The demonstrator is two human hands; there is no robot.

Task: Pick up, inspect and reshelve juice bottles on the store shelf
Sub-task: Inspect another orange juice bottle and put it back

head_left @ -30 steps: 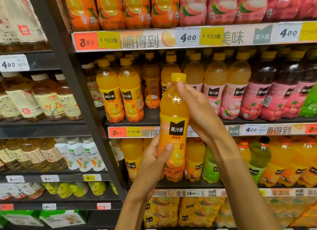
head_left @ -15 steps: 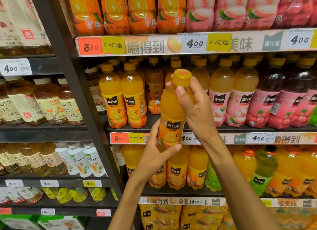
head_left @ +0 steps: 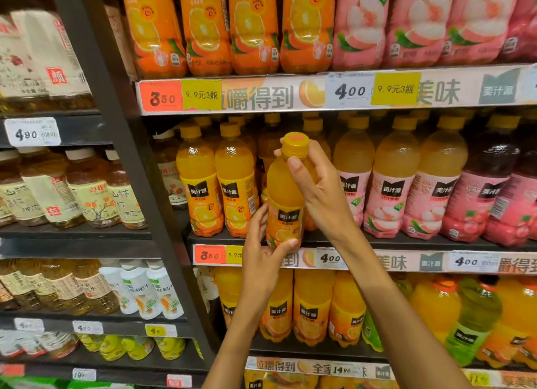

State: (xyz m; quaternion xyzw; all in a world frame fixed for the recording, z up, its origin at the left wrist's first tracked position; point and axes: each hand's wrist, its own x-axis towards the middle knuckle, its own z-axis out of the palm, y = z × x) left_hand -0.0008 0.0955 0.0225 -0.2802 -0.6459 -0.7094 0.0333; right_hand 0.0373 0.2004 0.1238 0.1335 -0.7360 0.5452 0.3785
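Note:
An orange juice bottle (head_left: 283,197) with a yellow cap and black-and-orange label is upright at the front edge of the middle shelf (head_left: 392,242), its base level with the shelf lip. My right hand (head_left: 316,185) wraps its neck and shoulder from the right. My left hand (head_left: 261,249) cups its base from below and the left. Two matching orange bottles (head_left: 216,182) stand just to its left on the shelf.
Peach and lychee juice bottles (head_left: 395,179) fill the shelf to the right, dark red ones (head_left: 488,185) beyond. Larger orange and pink bottles line the shelf above. A black upright post (head_left: 128,156) separates tea bottles (head_left: 72,191) on the left. More orange bottles stand below.
Both hands have carried the orange bottle up and forward toward the middle shelf; its base now sits at the shelf edge beside the two matching bottles.

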